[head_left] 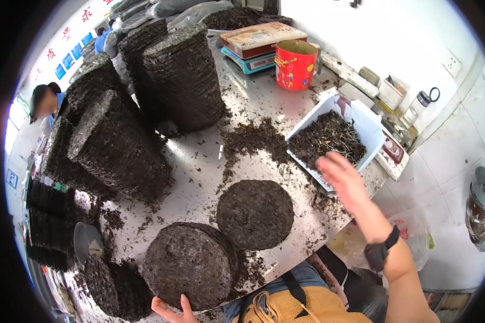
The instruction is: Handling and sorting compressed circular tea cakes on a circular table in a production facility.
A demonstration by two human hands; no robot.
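At the near edge of the table stands a short stack of dark round cakes [186,264] that look like dried seaweed. My left hand [175,312] is at its near side, with the visible fingers apart and touching or very close to the rim; the rest is cut off by the lower edge. A single flat round cake [255,214] lies just right of the stack. Over the near side of a pale blue bin [310,173] hangs my right hand [344,176], fingers stretched out, slightly blurred and apparently holding nothing. Loose dark shreds [328,134] with paler strands fill the bin.
Tall leaning stacks of dark cakes [186,81] crowd the table's left and back. A red mug [295,64] stands by a blue scale [247,62] with a flat tin [264,37] on top. Loose crumbs [253,141] litter the tabletop. Another person [47,105] is far left.
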